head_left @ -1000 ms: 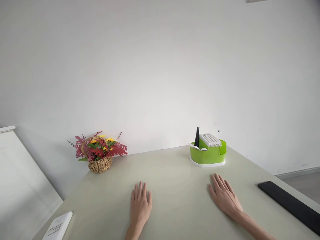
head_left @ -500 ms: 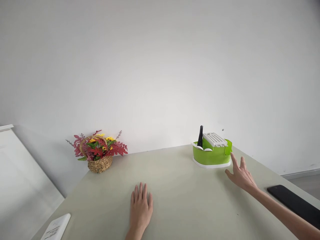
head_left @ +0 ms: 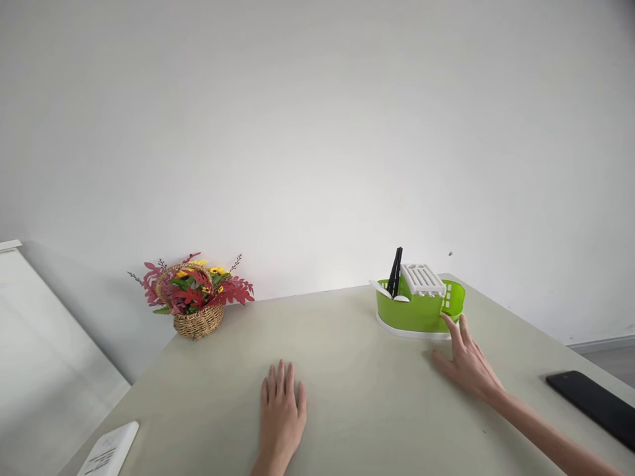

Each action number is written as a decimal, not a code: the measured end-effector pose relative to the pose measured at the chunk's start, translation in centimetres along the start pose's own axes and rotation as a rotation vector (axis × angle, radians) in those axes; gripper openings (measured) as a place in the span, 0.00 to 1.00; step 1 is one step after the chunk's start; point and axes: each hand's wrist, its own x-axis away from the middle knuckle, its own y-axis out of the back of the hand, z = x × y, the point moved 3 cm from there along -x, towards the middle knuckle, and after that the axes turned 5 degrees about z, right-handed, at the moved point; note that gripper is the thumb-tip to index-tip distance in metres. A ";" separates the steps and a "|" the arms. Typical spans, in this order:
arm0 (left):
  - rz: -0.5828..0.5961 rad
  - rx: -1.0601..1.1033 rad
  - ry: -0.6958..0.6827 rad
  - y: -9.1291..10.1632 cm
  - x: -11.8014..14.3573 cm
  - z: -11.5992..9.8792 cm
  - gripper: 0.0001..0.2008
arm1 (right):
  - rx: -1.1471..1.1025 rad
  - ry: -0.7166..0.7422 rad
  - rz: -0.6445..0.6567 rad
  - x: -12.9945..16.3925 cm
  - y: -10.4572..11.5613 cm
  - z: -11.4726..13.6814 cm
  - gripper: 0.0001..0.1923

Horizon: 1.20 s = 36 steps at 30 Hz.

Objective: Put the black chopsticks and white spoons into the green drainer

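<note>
A green and white plastic cutlery holder [head_left: 409, 316] stands toward the back right of the table. Black chopsticks [head_left: 395, 274] rise from its left compartment, beside white spoons [head_left: 381, 289]. My right hand [head_left: 469, 362] is at the holder's front right edge. Its fingertips appear to touch the green wall, the fingers spread and the thumb held out to the left. Palm down on the tabletop [head_left: 347, 396], my left hand [head_left: 282, 416] lies flat near the front middle, fingers stretched out and holding nothing.
A wicker basket [head_left: 198, 324] of red and yellow artificial flowers sits at the back left by the wall. A black phone-like slab [head_left: 592, 402] lies at the right edge, and a white printed box-like item [head_left: 109, 451] at the front left. A white panel [head_left: 49, 357] stands left of the table.
The cutlery holder has turned, so its right-hand compartment shows more openly. My right hand has moved slightly left and toward me along with it. My left hand stays flat in place.
</note>
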 end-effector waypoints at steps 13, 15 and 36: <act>-0.007 -0.005 0.013 0.4 0.1 -0.8 0.29 | -0.196 0.121 0.103 4.2 -1.0 8.7 0.42; -0.006 -0.018 0.009 0.4 0.1 -0.7 0.29 | -0.213 0.133 0.110 5.0 -1.2 10.3 0.42; -0.056 0.003 0.007 0.1 0.0 0.0 0.26 | -0.250 0.098 0.153 9.6 -0.4 10.9 0.41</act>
